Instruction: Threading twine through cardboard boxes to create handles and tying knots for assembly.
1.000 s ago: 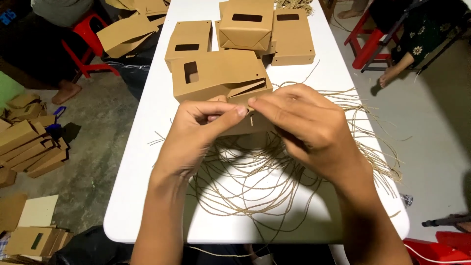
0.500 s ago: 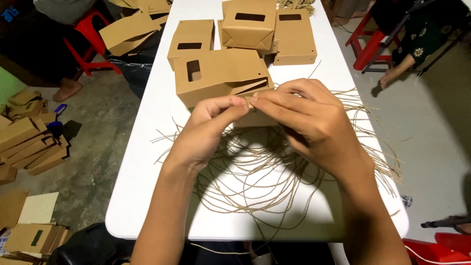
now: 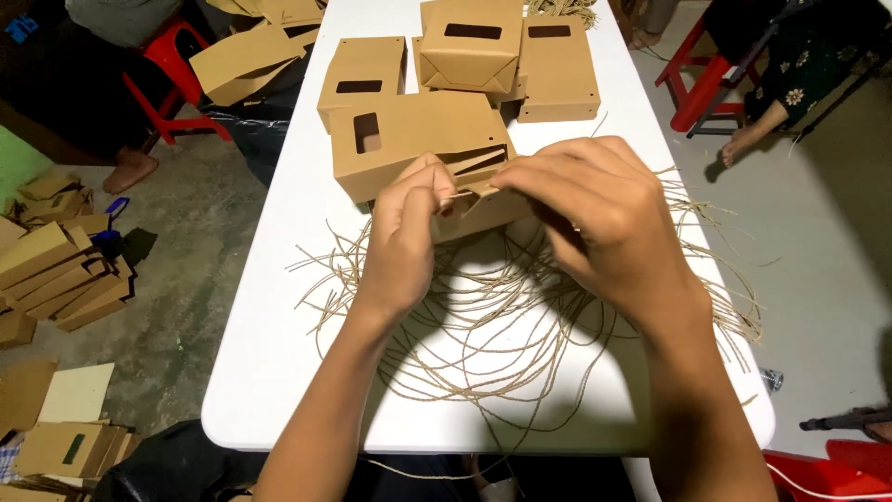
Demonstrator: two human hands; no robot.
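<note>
I am looking down on a white tabletop (image 3: 279, 307) that is running away from me, its near edge rounding off at both corners and its long sides falling to bare floor. Open room on it is lying mostly at the near left; the middle and right are covered by a loose spread of tan strings (image 3: 502, 325), some trailing over the right edge.

My left hand (image 3: 404, 237) and right hand (image 3: 595, 218) are meeting just above the strings, both pinching narrow on the near open end of a brown box (image 3: 423, 139). The box is lying on its side in the middle of the tabletop, its long axis running left to right, a small cut-out window facing me at its left end and its flaps pointing right toward my fingers.

My right hand is hiding most of the flaps, so I cannot tell whether a string is being held between the fingertips. Three more boxes (image 3: 469, 46) are sitting just beyond, the farthest cut off by the frame's top. Flat boxes (image 3: 56, 270) are stacked on the floor at left, a red stool (image 3: 172, 79) far left.
</note>
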